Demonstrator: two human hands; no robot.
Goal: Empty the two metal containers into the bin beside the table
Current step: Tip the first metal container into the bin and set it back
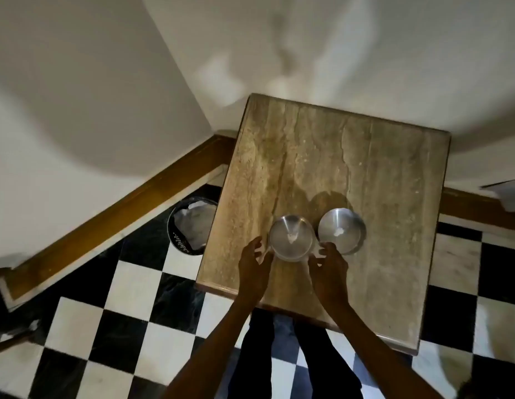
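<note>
Two round metal containers stand side by side on the stone-topped table (365,174). The left container (291,236) holds a small whitish scrap; the right container (341,233) holds a small white scrap too. My left hand (255,267) is at the left container's left side, fingers spread, close to its wall. My right hand (329,267) is at its right side, between the two containers, fingers apart. Neither hand clearly grips it. The bin (180,243), dark mesh with a white liner, stands on the floor left of the table.
The table sits in a corner against white walls with a brown wooden skirting (121,217). The floor (129,321) is black-and-white checkered tile. My legs show under the table's near edge. A white object (507,194) juts from the wall at the right.
</note>
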